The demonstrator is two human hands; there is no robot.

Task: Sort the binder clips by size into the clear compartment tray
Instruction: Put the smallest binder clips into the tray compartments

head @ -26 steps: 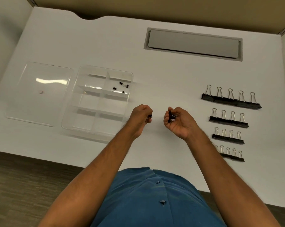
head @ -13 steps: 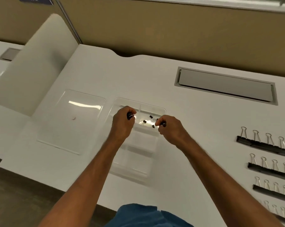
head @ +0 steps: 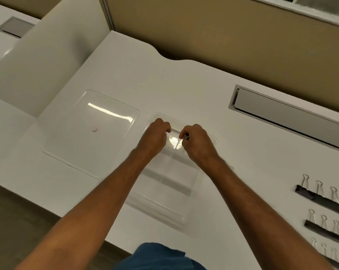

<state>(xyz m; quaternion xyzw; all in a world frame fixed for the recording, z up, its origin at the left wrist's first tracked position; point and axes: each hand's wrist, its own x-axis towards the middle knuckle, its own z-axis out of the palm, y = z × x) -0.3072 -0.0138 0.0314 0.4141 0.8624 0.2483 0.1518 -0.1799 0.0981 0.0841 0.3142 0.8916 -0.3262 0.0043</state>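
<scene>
The clear compartment tray (head: 165, 193) lies on the white desk in front of me. Both hands hover over its far compartments. My left hand (head: 155, 138) is curled with fingertips pinched together; the small black binder clip seen in it earlier is hidden by the fingers. My right hand (head: 198, 146) pinches a small binder clip (head: 186, 137) at its fingertips. Glare and my hands hide the clips that lie in the tray. Rows of larger black binder clips (head: 320, 197) sit at the right edge, with a smaller row (head: 328, 231) below.
The tray's clear lid (head: 90, 131) lies flat to the left of the tray. A grey cable hatch (head: 289, 121) is set into the desk at the back right. A tan partition stands behind the desk. The desk's front edge runs below my forearms.
Both hands moved from the open desk to over the tray's far compartments, each carrying a small clip. My head turned left, so the clip rows slid to the right edge.
</scene>
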